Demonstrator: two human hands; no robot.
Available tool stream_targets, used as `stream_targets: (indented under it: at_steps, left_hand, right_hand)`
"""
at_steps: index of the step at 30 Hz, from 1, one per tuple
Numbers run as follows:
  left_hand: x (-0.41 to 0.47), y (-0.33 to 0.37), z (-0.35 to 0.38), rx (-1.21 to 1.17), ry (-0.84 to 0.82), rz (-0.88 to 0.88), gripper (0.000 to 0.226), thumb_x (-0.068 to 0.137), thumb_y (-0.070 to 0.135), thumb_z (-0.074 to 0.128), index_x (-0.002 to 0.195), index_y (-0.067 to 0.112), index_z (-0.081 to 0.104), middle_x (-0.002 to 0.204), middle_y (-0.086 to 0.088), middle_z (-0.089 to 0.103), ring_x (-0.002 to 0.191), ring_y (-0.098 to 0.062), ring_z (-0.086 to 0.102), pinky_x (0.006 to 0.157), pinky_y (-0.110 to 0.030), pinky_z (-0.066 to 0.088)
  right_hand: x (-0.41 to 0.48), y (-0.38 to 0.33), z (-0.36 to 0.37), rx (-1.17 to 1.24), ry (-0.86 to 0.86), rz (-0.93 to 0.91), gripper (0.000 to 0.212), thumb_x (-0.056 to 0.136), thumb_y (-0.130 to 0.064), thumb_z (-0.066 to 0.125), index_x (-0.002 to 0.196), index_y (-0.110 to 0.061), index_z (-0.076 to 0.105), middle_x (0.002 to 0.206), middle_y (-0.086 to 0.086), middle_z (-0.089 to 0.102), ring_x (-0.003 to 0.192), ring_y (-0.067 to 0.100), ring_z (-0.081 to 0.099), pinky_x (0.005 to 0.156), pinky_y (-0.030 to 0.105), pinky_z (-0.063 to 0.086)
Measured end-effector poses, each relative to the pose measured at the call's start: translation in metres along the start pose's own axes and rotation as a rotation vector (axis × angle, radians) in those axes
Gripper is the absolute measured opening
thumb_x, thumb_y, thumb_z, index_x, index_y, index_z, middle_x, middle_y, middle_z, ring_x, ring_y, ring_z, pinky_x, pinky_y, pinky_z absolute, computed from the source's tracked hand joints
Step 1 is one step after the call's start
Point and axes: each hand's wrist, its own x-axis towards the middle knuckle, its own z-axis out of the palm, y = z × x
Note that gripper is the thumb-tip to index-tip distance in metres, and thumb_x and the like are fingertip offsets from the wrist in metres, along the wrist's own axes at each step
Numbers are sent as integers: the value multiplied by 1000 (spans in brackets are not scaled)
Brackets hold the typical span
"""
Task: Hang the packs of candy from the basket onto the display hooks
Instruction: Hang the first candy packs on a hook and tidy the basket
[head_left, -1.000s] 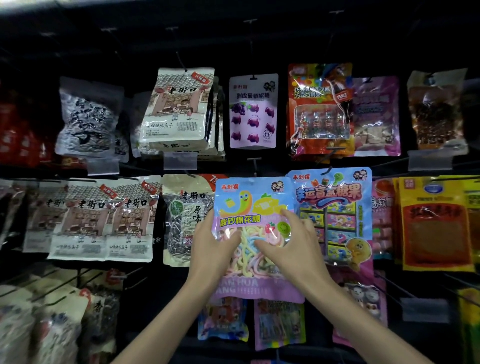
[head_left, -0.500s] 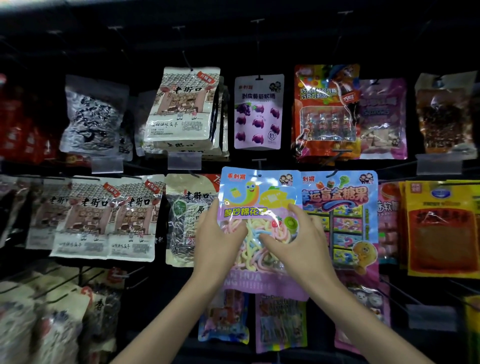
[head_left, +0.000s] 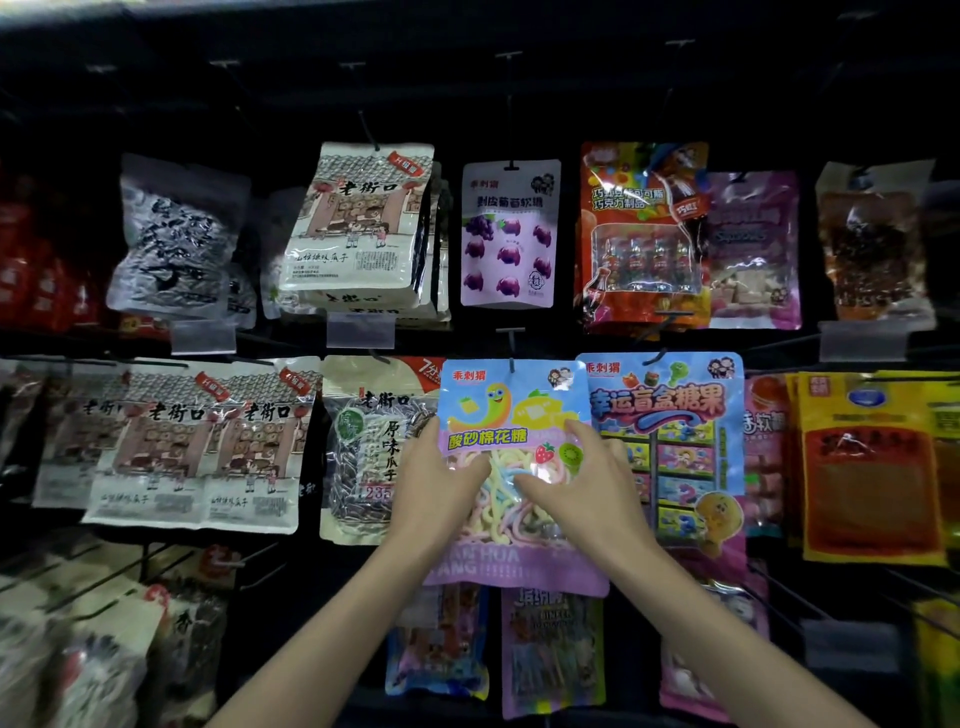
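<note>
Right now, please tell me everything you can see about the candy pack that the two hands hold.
The candy pack is a glossy plastic bag, light blue on top and lilac below, with a clear window showing pastel twisted ropes. A yellow cartoon worm and Chinese letters decorate it. It stands upright, its top hole at the hook. The left hand and right hand press its front. It overlaps the blue pack beside it.

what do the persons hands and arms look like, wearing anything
Both the left hand and the right hand are bare: no gloves, and no rings, watch or bracelet visible. The forearms are bare too, with no sleeve in view down to the bottom edge of the picture. Fingernails look short and unpainted.
</note>
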Motion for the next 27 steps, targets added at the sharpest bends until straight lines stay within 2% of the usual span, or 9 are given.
stream_targets:
  at_steps: [2,5,8,12,14,17,23,27]
  left_hand:
    - [10,-8,6,86,-3,-6,40,75,51,73,111,57,56,113,15,70,101,-13,70,85,-46,61]
    - [29,-27,18,202,-36,-18,71,55,68,79,119,53,53,116,12,67,96,-10,70,86,-43,61]
    - [44,-40,28,331,-46,-20,93,45,78,74,127,43,50,114,11,67,95,-13,70,82,-43,62]
    - [61,-54,38,418,-11,-32,108,41,85,68,135,36,47,116,9,66,102,-20,68,78,-47,62]
    - [60,-50,39,480,1,-35,114,42,88,64,141,34,44,119,7,64,107,-23,66,80,-48,62]
    - [58,-45,44,583,3,-45,113,59,84,74,150,28,36,127,1,59,113,-26,64,82,-47,61]
    - [65,-60,57,660,44,-11,115,77,71,76,162,19,18,146,-9,44,127,-31,57,87,-47,59]
    - [64,-67,62,695,57,30,110,80,62,80,160,21,17,150,-11,34,132,-32,51,87,-47,57]
  right_hand:
    - [7,4,4,-44,-6,12,95,81,-53,82,158,-31,31,135,1,35,111,22,53,83,32,42]
    - [17,10,10,-137,2,9,91,84,-56,78,157,-32,30,134,3,37,100,22,52,77,32,40]
    - [28,18,18,-226,7,-7,92,84,-58,77,156,-30,28,134,7,39,111,29,58,77,33,42]
    - [46,28,31,-274,4,11,95,82,-60,78,156,-31,27,138,10,39,120,32,55,83,36,46]
    - [55,32,36,-286,2,23,96,80,-62,78,156,-32,26,140,11,39,121,33,56,87,40,51]
    - [66,39,44,-283,7,53,94,78,-57,83,152,-33,29,139,10,40,113,31,60,85,40,55]
    - [72,56,57,-344,-18,-8,94,82,-25,82,152,-33,20,132,11,38,93,27,59,65,32,50]
    - [73,64,65,-403,13,-44,103,84,-15,82,157,-31,11,138,14,32,101,31,61,63,34,52]
